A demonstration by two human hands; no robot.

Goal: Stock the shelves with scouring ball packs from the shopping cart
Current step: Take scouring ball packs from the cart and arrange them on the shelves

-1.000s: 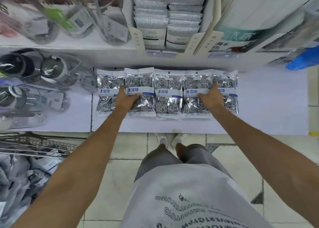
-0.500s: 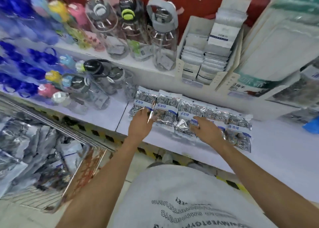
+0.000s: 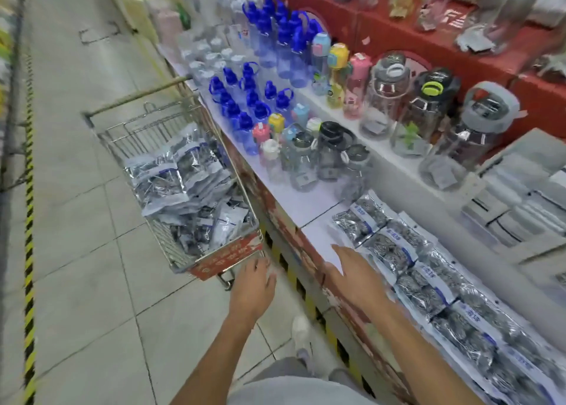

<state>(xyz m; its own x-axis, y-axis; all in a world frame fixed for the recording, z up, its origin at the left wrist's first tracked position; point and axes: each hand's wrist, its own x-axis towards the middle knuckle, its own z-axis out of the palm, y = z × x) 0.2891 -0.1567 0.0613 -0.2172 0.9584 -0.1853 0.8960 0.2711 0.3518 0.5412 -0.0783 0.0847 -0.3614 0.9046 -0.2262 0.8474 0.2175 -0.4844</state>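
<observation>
- Head view: the left hand (image 3: 252,285) reaches just short of the shopping cart (image 3: 183,172), fingers loosely spread, holding nothing.
- Right hand (image 3: 356,274) hovers right of the cart over the white shelf (image 3: 312,202) edge, fingers straight, empty.
- Shiny crinkled scouring ball packs (image 3: 410,266) lie in a row on the shelf.
- Wire cart holds a heap of silvery packs (image 3: 180,187).
- Beyond the cart, clear and blue plastic bottles (image 3: 260,98) stand on the shelf.

Silvery scouring ball packs (image 3: 410,270) rowed on shelf (image 3: 318,239), more heaped in cart (image 3: 190,190)
</observation>
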